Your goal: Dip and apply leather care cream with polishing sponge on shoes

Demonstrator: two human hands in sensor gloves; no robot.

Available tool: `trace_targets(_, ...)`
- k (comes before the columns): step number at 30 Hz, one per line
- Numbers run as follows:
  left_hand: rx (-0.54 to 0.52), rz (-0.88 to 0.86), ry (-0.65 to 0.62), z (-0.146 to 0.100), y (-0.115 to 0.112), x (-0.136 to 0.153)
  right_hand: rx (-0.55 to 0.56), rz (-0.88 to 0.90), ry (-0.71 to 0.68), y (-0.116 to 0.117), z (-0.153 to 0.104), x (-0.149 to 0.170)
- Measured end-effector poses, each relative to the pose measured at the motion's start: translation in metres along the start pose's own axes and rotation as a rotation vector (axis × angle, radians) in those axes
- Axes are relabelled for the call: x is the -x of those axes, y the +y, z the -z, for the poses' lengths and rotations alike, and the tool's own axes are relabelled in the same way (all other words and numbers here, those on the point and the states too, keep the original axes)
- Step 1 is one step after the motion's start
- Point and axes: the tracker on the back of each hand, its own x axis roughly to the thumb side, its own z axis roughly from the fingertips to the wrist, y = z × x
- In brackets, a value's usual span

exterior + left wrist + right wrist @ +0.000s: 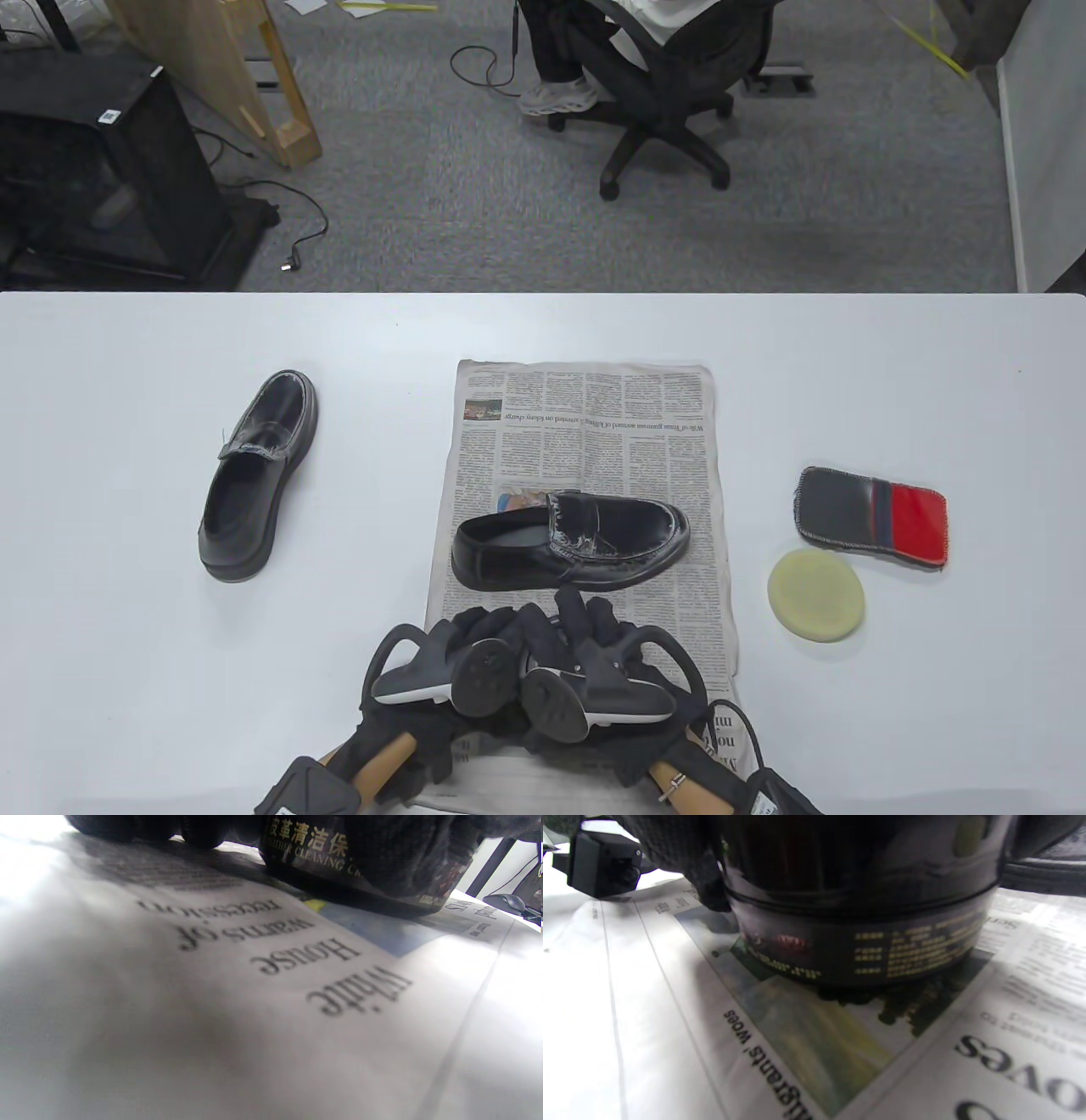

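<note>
Cream jar (857,938) on newspaper (585,424), clasped by both hands (441,671) (611,679), lid on. Risk: jar skidding, paper rucking under shoe (570,541); sponge (816,592) untouched.

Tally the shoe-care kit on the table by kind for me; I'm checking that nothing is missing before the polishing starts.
Black shoes: 2, one on the newspaper at, one on the bare table at
Yellow polishing sponge: 1
Grey and red cloth: 1
Dark cream jar, under both hands: 1
Total: 5
</note>
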Motion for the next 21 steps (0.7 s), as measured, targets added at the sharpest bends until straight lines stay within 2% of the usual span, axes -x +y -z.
trace_targets(8,0.002,0.0,-0.002,0.0,0.0,0.0,0.075,0.078,-0.04,-0.012,-0.009,0.009)
trace_targets(11,0.004,0.0,-0.002,0.0,0.0,0.0,0.15,0.052,0.013,-0.024,-0.022,0.018)
trace_targets(13,0.005,0.0,-0.003,0.0,0.0,0.0,0.216,0.044,0.106,-0.033,-0.037,0.035)
trace_targets(16,0.006,0.001,-0.006,0.0,0.0,0.0,0.28,0.049,0.325,-0.041,-0.067,0.076)
trace_targets(17,0.007,-0.001,-0.008,0.0,0.0,0.0,0.3,0.04,0.47,-0.041,-0.083,0.102)
trace_targets(18,0.008,-0.002,-0.009,0.0,0.0,0.001,0.305,0.041,0.524,-0.041,-0.089,0.111)
trace_targets(19,0.009,-0.002,-0.01,0.0,0.0,0.001,0.306,0.061,0.684,-0.038,-0.106,0.139)
trace_targets(21,0.011,-0.004,-0.012,0.0,0.0,0.001,0.3,0.119,0.863,-0.029,-0.127,0.173)
